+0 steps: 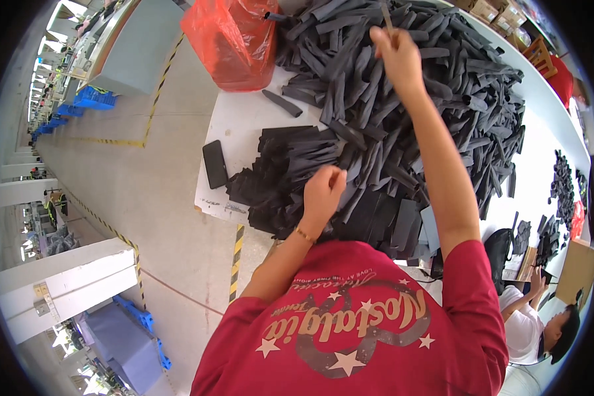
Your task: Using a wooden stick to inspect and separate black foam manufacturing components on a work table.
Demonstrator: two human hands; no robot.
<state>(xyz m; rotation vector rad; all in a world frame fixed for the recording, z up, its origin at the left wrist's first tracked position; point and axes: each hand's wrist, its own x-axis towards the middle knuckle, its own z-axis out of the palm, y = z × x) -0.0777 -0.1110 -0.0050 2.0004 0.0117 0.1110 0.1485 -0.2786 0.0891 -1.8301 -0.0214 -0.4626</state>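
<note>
My right hand [398, 61] reaches out over a big heap of dark grey tube-like sleeves [350, 72] on the white table. It is closed on a thin, flat, tan stick [387, 18] that points away from me. Close to my body, my left hand [323, 196] is curled with fingertips together, beside a stack of black fabric pieces [287, 158]. What those fingers pinch, if anything, is too small to make out. Flat black pieces [369, 218] lie at the near table edge, between my arms.
A red plastic bag [234, 49] stands at the far left of the table [241, 109], near one loose sleeve [282, 103]. A black phone [214, 164] lies by the left edge. At right, a seated co-worker [531, 323] handles dark pieces near a cardboard box [574, 280].
</note>
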